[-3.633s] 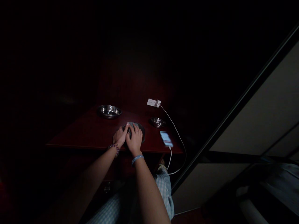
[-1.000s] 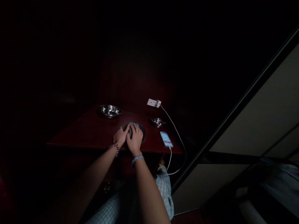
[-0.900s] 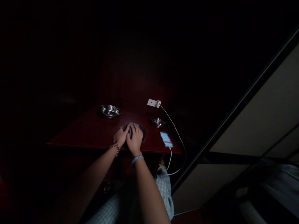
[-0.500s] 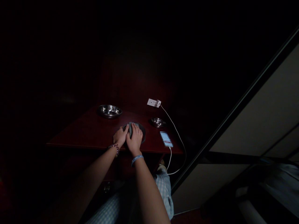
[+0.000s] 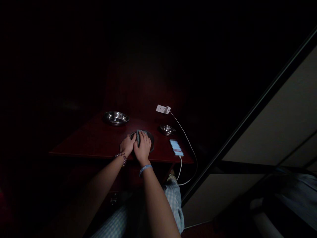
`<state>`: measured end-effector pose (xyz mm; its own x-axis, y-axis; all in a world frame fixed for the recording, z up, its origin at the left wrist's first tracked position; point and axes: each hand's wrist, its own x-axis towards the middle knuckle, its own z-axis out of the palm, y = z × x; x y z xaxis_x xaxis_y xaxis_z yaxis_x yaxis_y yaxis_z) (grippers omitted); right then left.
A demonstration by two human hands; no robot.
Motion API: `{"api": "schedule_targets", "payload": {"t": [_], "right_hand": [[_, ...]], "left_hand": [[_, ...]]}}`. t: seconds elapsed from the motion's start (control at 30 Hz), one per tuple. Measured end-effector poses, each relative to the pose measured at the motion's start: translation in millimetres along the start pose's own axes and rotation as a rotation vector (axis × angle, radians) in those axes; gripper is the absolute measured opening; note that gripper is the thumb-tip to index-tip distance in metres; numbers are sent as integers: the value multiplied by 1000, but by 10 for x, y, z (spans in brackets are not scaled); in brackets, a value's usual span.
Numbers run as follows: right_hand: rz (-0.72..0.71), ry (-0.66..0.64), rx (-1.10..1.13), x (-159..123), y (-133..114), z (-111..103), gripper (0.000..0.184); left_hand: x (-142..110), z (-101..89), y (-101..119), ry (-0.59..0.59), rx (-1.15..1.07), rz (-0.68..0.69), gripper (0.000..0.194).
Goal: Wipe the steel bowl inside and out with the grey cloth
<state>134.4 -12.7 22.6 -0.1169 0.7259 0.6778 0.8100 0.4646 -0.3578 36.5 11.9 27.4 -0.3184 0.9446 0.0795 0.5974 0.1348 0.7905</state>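
Observation:
Both my hands are together at the front of the dark red table, on a dark round dish (image 5: 152,141). My right hand (image 5: 143,145) lies over a grey-green cloth (image 5: 138,136), its fingers curled on it and pressing it against the dish. To its left, my left hand (image 5: 127,144) grips the left rim of the dish, with its thumb beside the cloth. The dish's left side is mostly hidden under the hands. A beaded bracelet is on my left wrist and a blue band on my right.
A large steel bowl (image 5: 116,118) stands at the back left of the table (image 5: 81,142). A smaller steel bowl (image 5: 167,130) is to the right, behind a phone (image 5: 176,147). The phone's white cable (image 5: 187,138) runs over the table's right side to a wall socket (image 5: 162,109).
My right hand and the cloth under it have shifted only very slightly. My left hand, the dish, the bowls and the phone stay in place.

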Motion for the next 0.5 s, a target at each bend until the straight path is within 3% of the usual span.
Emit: {"api": "schedule_targets", "payload": {"t": [0.5], "right_hand": [[12,-18,58,87,93,-82,51]], "left_hand": [[-32,-16,36,10,-25,-2,60]]}}
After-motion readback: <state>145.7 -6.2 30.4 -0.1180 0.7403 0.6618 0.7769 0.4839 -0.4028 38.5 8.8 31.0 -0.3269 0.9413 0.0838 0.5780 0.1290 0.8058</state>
